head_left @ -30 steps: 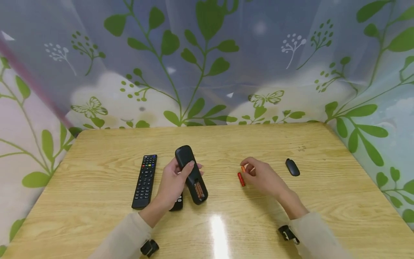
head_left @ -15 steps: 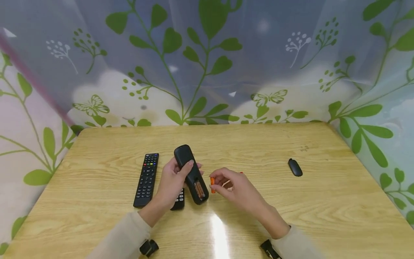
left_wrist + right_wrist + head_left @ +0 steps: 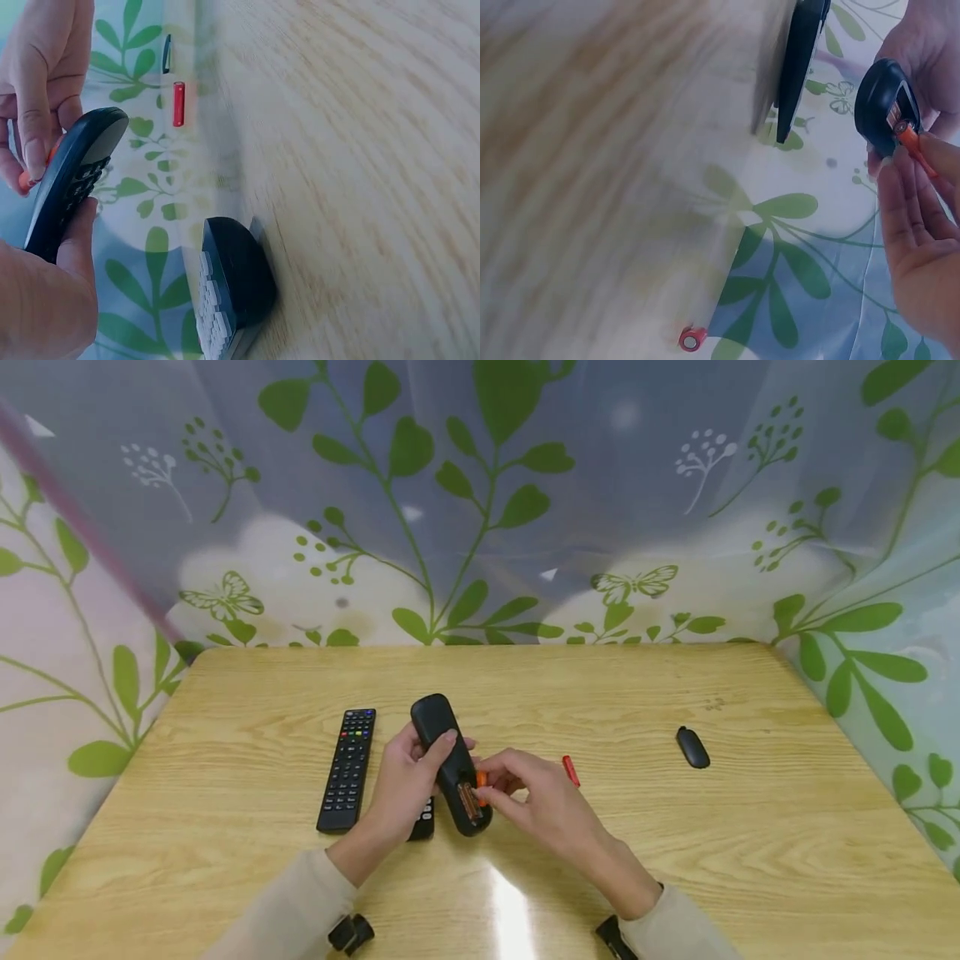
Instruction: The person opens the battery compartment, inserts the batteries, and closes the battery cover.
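My left hand (image 3: 402, 782) grips a black remote control (image 3: 437, 720), its back turned up and the battery compartment (image 3: 470, 802) uncovered at the near end. Between thumb and fingers my right hand (image 3: 542, 793) pinches an orange battery (image 3: 482, 787) beside that compartment. In the right wrist view the battery (image 3: 913, 144) is tilted, one end close to the opening; whether it touches is hard to tell. A red battery (image 3: 571, 771) lies on the table just beyond the right hand, and it also shows in the left wrist view as a red battery (image 3: 178, 104).
A long black remote (image 3: 347, 772) lies left of the left hand. Another remote (image 3: 423, 822) is partly hidden under the left wrist. A small black oval cover-like piece (image 3: 693, 747) lies on the right of the wooden table (image 3: 750, 827). A patterned curtain (image 3: 480, 527) stands behind.
My right hand has lifted the orange battery from beside the red one and carried it left to the remote's open compartment. The left hand keeps holding the remote.
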